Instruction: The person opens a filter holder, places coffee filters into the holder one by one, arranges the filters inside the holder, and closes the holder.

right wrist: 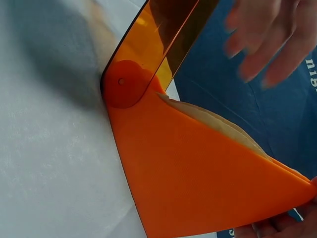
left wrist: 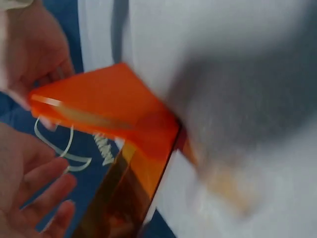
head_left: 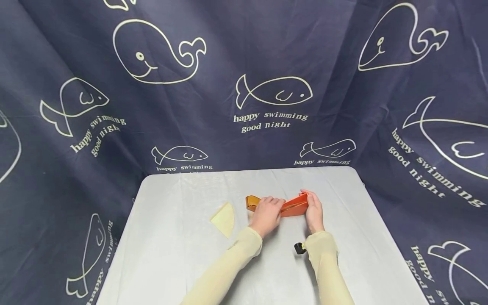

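An orange case (head_left: 294,211) with a see-through amber lid (right wrist: 141,42) stands on the table, the lid swung open on its round hinge. Pale tan folded papers (right wrist: 220,125), like coffee filters, show along the case's open upper edge. At the case's far right end, my right hand (head_left: 314,212) grips it with thumb and fingers. My left hand (head_left: 266,214) hovers over the lid side; in the left wrist view its fingers (left wrist: 49,181) are loosely spread with nothing between them. A cream, wedge-shaped filter paper (head_left: 224,220) lies flat left of the case.
The white table (head_left: 167,254) has rounded back corners. Dark blue curtains (head_left: 213,55) printed with fish and whales hang behind it and along both sides. A small black wrist camera (head_left: 300,248) sticks out from the right sleeve.
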`<state>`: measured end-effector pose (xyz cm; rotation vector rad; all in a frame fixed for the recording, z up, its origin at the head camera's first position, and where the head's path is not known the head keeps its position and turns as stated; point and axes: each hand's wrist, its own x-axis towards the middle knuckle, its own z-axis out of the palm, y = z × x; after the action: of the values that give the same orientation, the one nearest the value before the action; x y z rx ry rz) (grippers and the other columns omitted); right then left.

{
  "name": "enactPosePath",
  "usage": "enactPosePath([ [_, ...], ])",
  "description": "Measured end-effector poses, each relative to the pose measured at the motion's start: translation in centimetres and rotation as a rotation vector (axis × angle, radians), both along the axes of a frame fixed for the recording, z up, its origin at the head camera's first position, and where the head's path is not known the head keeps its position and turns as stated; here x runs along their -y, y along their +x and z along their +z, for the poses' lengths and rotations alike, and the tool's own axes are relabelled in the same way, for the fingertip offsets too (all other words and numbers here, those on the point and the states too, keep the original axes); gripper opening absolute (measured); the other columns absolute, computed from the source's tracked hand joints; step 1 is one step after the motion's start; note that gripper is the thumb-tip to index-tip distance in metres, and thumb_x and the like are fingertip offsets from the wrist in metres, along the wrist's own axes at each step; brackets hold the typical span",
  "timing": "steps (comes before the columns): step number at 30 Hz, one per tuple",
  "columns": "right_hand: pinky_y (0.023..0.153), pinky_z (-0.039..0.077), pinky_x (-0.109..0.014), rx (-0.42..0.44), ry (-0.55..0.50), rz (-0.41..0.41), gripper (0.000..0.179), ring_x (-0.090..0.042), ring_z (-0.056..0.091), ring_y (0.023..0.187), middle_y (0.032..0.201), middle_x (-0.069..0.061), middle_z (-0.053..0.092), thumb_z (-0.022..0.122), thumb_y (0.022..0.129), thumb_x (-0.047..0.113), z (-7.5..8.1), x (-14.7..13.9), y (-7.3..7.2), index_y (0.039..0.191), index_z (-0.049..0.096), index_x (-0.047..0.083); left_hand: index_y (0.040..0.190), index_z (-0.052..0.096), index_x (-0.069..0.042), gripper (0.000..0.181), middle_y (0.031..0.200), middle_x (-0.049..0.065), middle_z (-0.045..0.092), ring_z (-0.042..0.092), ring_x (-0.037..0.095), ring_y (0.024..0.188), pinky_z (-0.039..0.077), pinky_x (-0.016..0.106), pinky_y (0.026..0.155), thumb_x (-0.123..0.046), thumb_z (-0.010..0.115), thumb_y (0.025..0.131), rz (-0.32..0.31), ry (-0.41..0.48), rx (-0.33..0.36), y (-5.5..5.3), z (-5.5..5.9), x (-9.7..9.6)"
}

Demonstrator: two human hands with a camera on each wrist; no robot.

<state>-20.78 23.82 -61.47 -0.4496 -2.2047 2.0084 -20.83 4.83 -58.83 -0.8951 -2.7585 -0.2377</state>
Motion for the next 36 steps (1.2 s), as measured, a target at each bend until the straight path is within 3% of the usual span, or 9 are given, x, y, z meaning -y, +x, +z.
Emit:
enactPosePath([
  [3,0.113,0.034,-0.031,-0.001,0.005,-0.001,0.049,-0.026,0.049,0.131,0.144,-0.025,0.055,0.025,0.115,0.027,-0.2,0.0,0.1,0.147,0.051,0.001,0.122,0.07,-0.021,0.031,0.115,-0.009,0.075,0.066,0.013,0.108,0.049,0.032,0.1,-0.016,0.07,0.092,0.016,0.071,-0.094,-0.2,0.9,1.8],
  [7,0.114,0.032,-0.031,0.012,0.018,0.003,0.05,-0.024,0.049,0.13,0.144,-0.023,0.055,0.024,0.115,0.028,-0.5,0.1,0.1,0.148,0.05,0.003,0.119,0.071,-0.02,0.032,0.115,-0.008,0.074,0.065,0.014,0.108,0.049,0.033,0.097,-0.012,0.071,0.088,0.04,0.142,-0.17,-0.3,1.8,4.8],
  [12,0.112,0.033,-0.029,0.004,-0.002,-0.002,0.047,-0.024,0.05,0.127,0.142,-0.026,0.055,0.025,0.115,0.022,-0.5,0.1,-0.1,0.147,0.052,0.0,0.119,0.07,-0.017,0.031,0.113,-0.004,0.073,0.065,0.018,0.106,0.051,0.035,0.094,-0.011,0.071,0.088,0.103,0.193,-0.203,-0.4,2.2,8.7],
  [16,0.113,0.033,-0.033,0.002,-0.002,0.006,0.045,-0.029,0.05,0.127,0.141,-0.03,0.055,0.026,0.114,0.017,1.2,0.3,0.2,0.144,0.052,-0.005,0.121,0.068,-0.015,0.032,0.114,-0.002,0.073,0.065,0.02,0.107,0.051,0.038,0.093,-0.009,0.07,0.09,0.182,0.197,-0.188,-0.7,1.8,11.3],
  [21,0.113,0.032,-0.033,0.019,0.023,0.013,0.046,-0.033,0.049,0.128,0.14,-0.03,0.055,0.025,0.114,0.017,3.4,0.6,1.3,0.144,0.051,-0.006,0.127,0.065,-0.011,0.033,0.117,0.005,0.073,0.065,0.025,0.108,0.052,0.042,0.093,-0.011,0.07,0.094,0.287,0.164,-0.081,-0.8,0.4,14.0],
  [26,0.11,0.031,-0.032,0.029,0.038,0.017,0.047,-0.034,0.048,0.129,0.14,-0.029,0.055,0.023,0.114,0.019,3.3,0.4,1.4,0.145,0.05,-0.006,0.132,0.063,-0.008,0.038,0.12,0.011,0.072,0.067,0.029,0.11,0.054,0.046,0.093,-0.013,0.072,0.095,0.387,0.171,0.074,-0.5,-1.8,16.1],
  [33,0.113,0.031,-0.035,-0.002,0.064,0.001,0.051,-0.027,0.049,0.127,0.139,-0.022,0.057,0.023,0.115,0.033,-0.6,-0.3,0.1,0.144,0.052,0.003,0.132,0.064,-0.003,0.052,0.122,0.017,0.07,0.066,0.036,0.111,0.056,0.053,0.091,-0.026,0.082,0.089,0.455,0.19,0.286,0.9,-4.3,18.1],
  [36,0.111,0.032,-0.035,-0.01,0.085,0.0,0.053,-0.027,0.049,0.125,0.136,-0.021,0.057,0.023,0.115,0.037,-0.9,-0.2,0.2,0.143,0.052,0.003,0.133,0.062,-0.001,0.063,0.124,0.019,0.069,0.064,0.038,0.113,0.054,0.054,0.094,-0.031,0.087,0.084,0.462,0.2,0.337,1.6,-5.3,18.5],
])
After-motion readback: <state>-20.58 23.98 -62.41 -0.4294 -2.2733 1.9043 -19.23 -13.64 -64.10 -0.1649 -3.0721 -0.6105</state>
